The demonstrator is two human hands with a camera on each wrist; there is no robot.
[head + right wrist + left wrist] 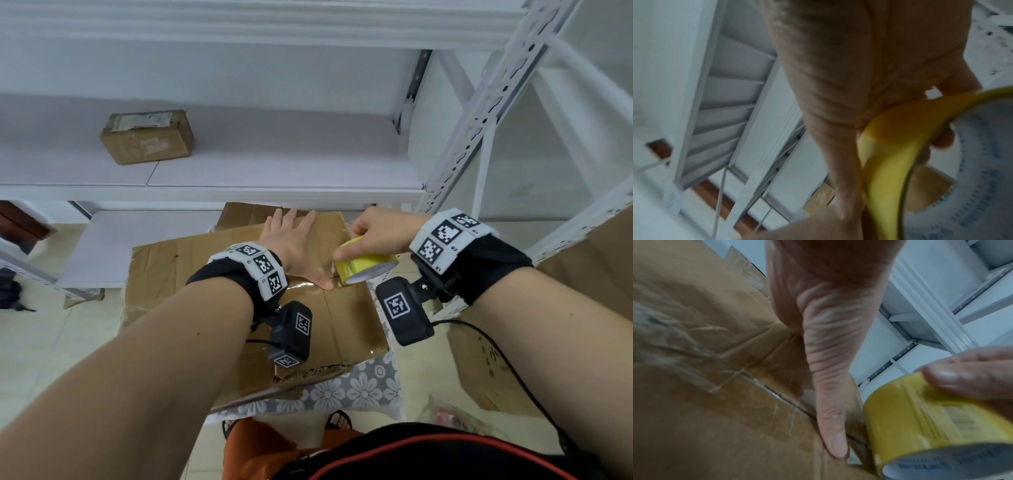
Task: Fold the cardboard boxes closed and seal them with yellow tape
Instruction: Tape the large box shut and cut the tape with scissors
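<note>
A large brown cardboard box [191, 263] lies in front of me with its flaps folded flat, old clear tape along the seam. My left hand [294, 240] presses flat on the top flaps, fingers spread, and its thumb [830, 418] lies along the seam beside the roll. My right hand [373, 233] grips a roll of yellow tape [363, 265] at the box's right side, just right of the left thumb. The roll [931, 426] stands on edge near the seam's end. In the right wrist view the yellow tape [890, 154] fills the lower right, blurred.
A small taped cardboard box [147, 137] sits on the white metal shelf [274, 171] above. Shelf uprights [479, 120] stand to the right. More cardboard [486, 359] lies on the floor at right, and a floral mat [359, 387] shows under the big box.
</note>
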